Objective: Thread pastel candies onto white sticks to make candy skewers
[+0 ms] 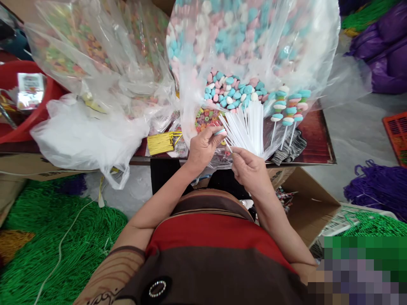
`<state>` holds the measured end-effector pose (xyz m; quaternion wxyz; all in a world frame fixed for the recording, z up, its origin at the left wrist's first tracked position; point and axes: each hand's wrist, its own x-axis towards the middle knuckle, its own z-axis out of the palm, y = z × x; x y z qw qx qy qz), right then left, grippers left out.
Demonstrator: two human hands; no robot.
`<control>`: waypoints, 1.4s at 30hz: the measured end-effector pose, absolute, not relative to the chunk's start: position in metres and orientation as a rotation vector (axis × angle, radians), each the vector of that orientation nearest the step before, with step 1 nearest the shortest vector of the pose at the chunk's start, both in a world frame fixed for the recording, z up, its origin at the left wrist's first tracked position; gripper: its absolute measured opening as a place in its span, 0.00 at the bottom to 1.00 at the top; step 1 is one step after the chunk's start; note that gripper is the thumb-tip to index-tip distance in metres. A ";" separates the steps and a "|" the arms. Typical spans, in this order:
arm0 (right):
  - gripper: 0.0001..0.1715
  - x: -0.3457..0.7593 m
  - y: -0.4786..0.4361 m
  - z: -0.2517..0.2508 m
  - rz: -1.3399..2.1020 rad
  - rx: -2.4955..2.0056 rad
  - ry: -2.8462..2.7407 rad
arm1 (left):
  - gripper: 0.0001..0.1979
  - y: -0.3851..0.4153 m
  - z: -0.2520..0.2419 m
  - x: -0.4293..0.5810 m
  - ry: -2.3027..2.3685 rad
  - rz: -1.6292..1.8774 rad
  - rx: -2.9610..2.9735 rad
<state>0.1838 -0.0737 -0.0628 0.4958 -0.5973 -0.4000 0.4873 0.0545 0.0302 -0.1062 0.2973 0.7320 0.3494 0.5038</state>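
Between the thumb and fingers of my left hand [203, 146] are pinched candies [220, 132], blue, white and pink. Just to the right, my right hand [249, 167] grips a thin white stick [228, 146] whose upper end meets or nearly meets the candies; I cannot tell how far it enters them. A fan of white sticks [251, 127] lies right behind my hands. Small ring-shaped candies [206, 117] are beyond my left hand. Farther back, loose pink, blue and white candies [235, 91] spill from a big clear bag [254, 38].
Finished-looking candy skewers [288, 108] rest over a grey knitted glove [290, 147] at right. Yellow twist ties [160, 145] lie left of my hands. A white plastic bag [85, 135] and a red basin [47, 101] stand farther left. An open cardboard box [308, 203] is below the table's right side.
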 end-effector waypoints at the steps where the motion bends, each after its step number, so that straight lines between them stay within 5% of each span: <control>1: 0.20 0.181 -0.072 -0.064 1.216 -1.424 -0.915 | 0.12 0.028 -0.106 0.056 0.921 1.354 1.966; 17: 0.27 0.187 -0.059 -0.072 1.229 -1.372 -0.831 | 0.20 0.020 -0.099 0.057 0.807 1.103 2.061; 23: 0.22 0.216 -0.061 -0.058 1.066 -1.322 -0.692 | 0.16 0.053 -0.094 0.031 1.097 1.117 1.994; 33: 0.24 0.210 -0.066 -0.063 1.120 -1.283 -0.677 | 0.11 0.077 -0.090 0.033 1.556 0.363 2.455; 42: 0.25 0.200 -0.071 -0.069 1.186 -1.420 -0.911 | 0.02 0.073 -0.102 0.019 1.319 0.830 2.062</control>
